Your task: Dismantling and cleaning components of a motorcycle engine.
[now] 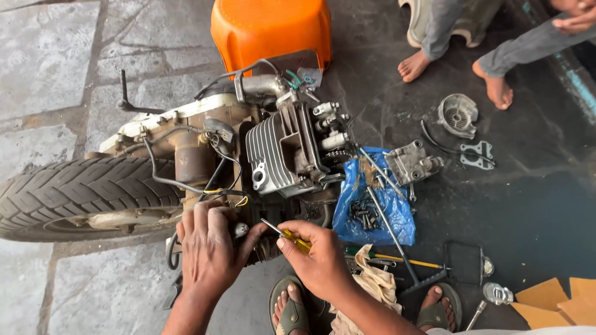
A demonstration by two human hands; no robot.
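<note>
Head view, only one.

Left hand (pixel 208 248) is clamped on a small grey metal part (pixel 241 230), which pokes out between thumb and fingers at the hand's right edge. The hand lies against the engine's (pixel 282 155) lower side, just below the wires (pixel 214 183).

Right hand (pixel 316 260) is closed on a screwdriver (pixel 287 236) with a yellow handle. The shaft runs up-left from the fist; the tip sits just right of the part, near it, contact not resolvable. Long axis: lower right to upper left, pointing at the part. The part lies left and slightly up of the right hand, in the gap between the two hands. Both are about equally close; the left one has it.

Around: tyre (pixel 74 192) at far left, finned cylinder on the engine above the hands, orange tub (pixel 270 28) behind it. To the right, a blue bag (pixel 379 211) holds bolts (pixel 363 214); a long T-wrench (pixel 397 242) lies across it, and a rag (pixel 372 282) sits beside the right wrist. Loose castings and a gasket (pixel 477 155) lie on the dark floor (pixel 528 217). Sandalled feet at the bottom; another person's bare feet (pixel 456 74) top right, well apart from the work.
</note>
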